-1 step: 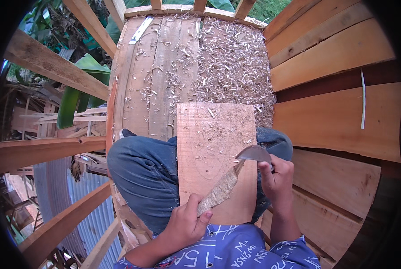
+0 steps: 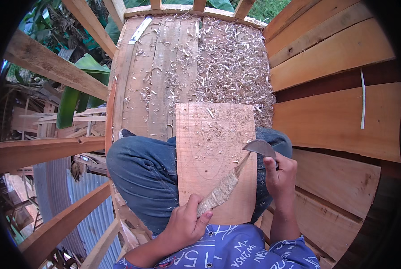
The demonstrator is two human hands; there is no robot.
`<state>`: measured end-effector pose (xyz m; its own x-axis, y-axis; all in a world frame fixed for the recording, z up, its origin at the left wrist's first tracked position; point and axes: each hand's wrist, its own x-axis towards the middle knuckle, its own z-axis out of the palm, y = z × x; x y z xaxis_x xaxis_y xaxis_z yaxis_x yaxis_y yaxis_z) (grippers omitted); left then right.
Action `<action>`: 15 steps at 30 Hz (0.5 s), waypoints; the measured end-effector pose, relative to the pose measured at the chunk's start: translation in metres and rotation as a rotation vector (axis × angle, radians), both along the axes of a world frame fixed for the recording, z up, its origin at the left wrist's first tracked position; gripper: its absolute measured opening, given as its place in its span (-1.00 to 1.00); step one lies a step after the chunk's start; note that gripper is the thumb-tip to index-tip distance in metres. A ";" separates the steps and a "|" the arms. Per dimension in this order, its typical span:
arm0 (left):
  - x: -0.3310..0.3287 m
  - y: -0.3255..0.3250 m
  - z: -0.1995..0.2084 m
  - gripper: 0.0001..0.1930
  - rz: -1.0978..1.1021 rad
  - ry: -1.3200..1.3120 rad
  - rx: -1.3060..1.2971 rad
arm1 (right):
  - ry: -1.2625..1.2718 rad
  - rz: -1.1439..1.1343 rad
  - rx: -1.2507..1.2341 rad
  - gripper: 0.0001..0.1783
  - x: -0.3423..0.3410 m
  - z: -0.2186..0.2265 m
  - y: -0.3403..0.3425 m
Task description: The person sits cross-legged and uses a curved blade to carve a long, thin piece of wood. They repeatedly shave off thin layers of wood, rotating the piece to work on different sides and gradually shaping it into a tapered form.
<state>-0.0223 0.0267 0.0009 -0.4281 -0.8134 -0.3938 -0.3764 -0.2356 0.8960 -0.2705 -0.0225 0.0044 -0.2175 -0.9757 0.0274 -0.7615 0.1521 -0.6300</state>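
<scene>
My left hand (image 2: 193, 222) is closed round the lower end of a short thick stick (image 2: 220, 193) with a rough, mottled, pale surface. The stick slants up to the right and narrows to a thin tan end. In my right hand (image 2: 281, 175) is a curved knife (image 2: 259, 147) with a dark half-moon blade, its handle mostly hidden by the fingers. The blade's left tip lies close to the stick's thin end; I cannot tell whether they touch. Beneath both, a flat wooden board (image 2: 218, 206) rests across my lap, with faint curved lines and wood crumbs on it.
Curled wood shavings (image 2: 236, 62) cover the plank floor (image 2: 137, 98) ahead, thickest at the right. A whitish strip (image 2: 141, 30) lies at the far left. Plank walling (image 2: 335, 107) stands close on my right. Wooden rails (image 2: 48, 148) run along the left, with corrugated metal sheet (image 2: 90, 201) beyond.
My right hand and the knife have shifted slightly right and up, away from the stick, showing more of its thin end. My left hand stays in place.
</scene>
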 end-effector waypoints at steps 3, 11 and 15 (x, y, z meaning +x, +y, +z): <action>-0.005 0.003 -0.002 -0.67 0.012 0.057 -0.048 | -0.082 0.115 0.093 -0.37 0.000 0.012 0.013; -0.003 0.003 -0.006 -0.68 -0.011 0.092 0.068 | -0.148 0.043 0.118 -0.38 -0.008 0.002 0.013; -0.005 0.002 -0.008 -0.70 0.004 0.087 0.027 | -0.096 0.263 0.169 -0.42 0.002 0.000 0.030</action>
<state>-0.0274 0.0283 -0.0074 -0.4581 -0.8051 -0.3768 -0.2960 -0.2615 0.9187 -0.2688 0.0072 0.0044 0.0491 -0.9878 -0.1477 -0.7269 0.0661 -0.6836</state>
